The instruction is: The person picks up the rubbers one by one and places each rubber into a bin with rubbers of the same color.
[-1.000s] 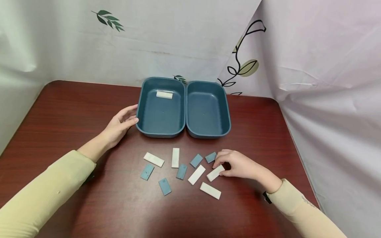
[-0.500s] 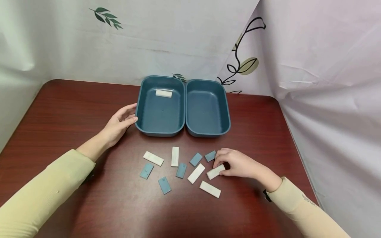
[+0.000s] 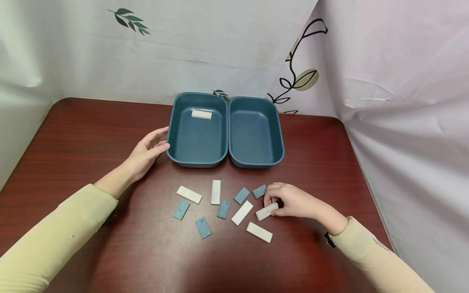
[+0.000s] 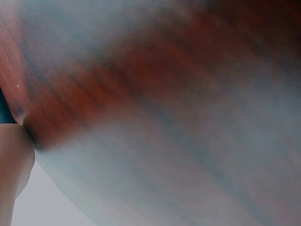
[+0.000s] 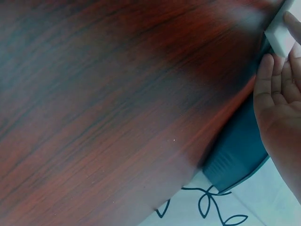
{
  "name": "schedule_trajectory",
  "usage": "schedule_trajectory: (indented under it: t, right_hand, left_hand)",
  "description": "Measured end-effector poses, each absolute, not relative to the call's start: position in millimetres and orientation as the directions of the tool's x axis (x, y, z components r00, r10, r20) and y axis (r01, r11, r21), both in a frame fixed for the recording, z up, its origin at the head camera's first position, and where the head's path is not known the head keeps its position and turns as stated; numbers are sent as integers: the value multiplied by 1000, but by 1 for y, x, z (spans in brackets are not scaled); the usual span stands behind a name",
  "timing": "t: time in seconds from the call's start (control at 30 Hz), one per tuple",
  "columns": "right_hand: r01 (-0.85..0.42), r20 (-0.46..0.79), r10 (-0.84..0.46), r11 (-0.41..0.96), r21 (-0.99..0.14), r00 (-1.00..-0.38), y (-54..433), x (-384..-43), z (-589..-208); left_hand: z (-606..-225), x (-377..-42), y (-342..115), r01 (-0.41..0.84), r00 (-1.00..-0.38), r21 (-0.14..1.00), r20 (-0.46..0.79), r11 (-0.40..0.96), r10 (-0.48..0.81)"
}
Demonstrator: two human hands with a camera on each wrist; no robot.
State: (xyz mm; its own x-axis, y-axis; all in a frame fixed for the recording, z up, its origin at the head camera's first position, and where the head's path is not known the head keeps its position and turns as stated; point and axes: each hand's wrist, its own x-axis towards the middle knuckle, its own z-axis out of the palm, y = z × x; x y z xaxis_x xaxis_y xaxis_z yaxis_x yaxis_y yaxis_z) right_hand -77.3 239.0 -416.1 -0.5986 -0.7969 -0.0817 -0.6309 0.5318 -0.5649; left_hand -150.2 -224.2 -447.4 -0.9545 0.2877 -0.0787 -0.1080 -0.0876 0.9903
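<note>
In the head view my right hand (image 3: 291,200) pinches a white rectangular block (image 3: 265,212) between thumb and fingers, close over the table at the right end of a loose group of pieces. The right wrist view shows the same white block (image 5: 281,38) at the fingertips. My left hand (image 3: 143,156) rests against the outer left side of the left blue bin (image 3: 171,138), fingers extended and thumb at its rim. Another white block (image 3: 201,114) lies inside that bin near its back wall. Only part of a finger (image 4: 14,160) shows in the left wrist view.
Beside the left bin stands a matching right bin (image 3: 281,142). Several white blocks (image 3: 242,213) and smaller blue-grey blocks (image 3: 203,227) lie scattered in front of the bins. A white patterned curtain (image 3: 234,49) hangs behind the brown table (image 3: 91,122).
The head view has shifted slightly. The white block in my right hand has tilted a little and moved slightly right with the fingers. My left hand stays at the bin.
</note>
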Motion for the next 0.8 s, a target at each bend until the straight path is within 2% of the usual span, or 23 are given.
schedule_trajectory:
  t: [0.37,0.8]
  right_hand:
    - [-566,-151,-785,550,-614,-600,238,-79,-408]
    - [-584,-123,-808,513,-630,-576,228,-85,-387]
  left_hand:
    - [-447,-150,-225,-108,-954,991,-82,-77,288]
    - [-447,-149,-225,-111,-952,989,-77,-100,296]
